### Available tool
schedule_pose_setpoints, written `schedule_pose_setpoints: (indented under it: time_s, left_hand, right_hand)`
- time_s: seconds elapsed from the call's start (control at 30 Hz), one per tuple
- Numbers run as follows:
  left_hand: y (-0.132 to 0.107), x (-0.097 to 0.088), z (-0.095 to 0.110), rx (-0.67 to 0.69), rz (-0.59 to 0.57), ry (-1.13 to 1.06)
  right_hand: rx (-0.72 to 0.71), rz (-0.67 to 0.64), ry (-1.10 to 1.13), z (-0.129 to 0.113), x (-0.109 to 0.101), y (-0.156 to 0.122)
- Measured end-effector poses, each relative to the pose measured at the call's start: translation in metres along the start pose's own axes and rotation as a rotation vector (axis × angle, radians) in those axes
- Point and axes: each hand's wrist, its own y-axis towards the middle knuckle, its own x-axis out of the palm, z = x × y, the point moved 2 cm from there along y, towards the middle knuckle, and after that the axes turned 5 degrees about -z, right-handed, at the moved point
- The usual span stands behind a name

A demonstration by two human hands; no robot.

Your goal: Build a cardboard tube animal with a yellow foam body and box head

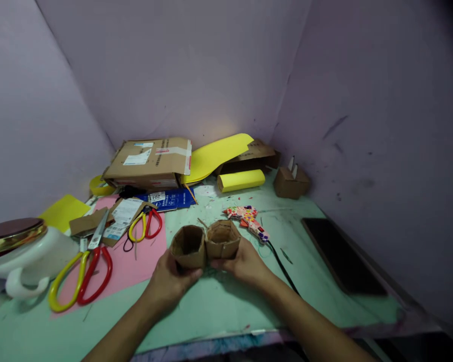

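Observation:
Two small many-sided cardboard cups are held side by side over the table, their open tops facing up toward me. My left hand (171, 281) is closed around the left cardboard cup (192, 259), thumb along its near side. Around the right cardboard cup (224, 250) my right hand (245, 264) is closed, fingers beneath and beside it. The cups' rims meet or nearly meet in the middle. Just beyond the right cup lies a hot glue gun (249, 221) with a flowery pattern, its black cord (283, 266) running toward me.
Large scissors (85, 271) and small scissors (145, 223) lie on pink paper (126, 271) at left, near a white mug (26, 271). Behind stand a cardboard box (147, 161), yellow sheets (211, 158) and a yellow roll (241, 181). At right are a phone (342, 256) and a small cardboard block (291, 182).

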Motion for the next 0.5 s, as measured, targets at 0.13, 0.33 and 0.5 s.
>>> schedule_pose_setpoints:
  time_s: [0.13,0.33,0.5]
  left_hand:
    - [0.002,0.000,-0.008,-0.021,0.017,0.015]
    - [0.003,0.000,-0.011,-0.022,0.014,0.032]
    - [0.002,0.001,-0.004,0.014,0.020,0.024]
  right_hand:
    - [-0.044,-0.076,-0.028,0.008,-0.002,0.004]
    - [-0.096,-0.108,-0.067,0.012,-0.003,0.004]
    - [-0.122,-0.129,-0.101,0.010,-0.003,0.004]
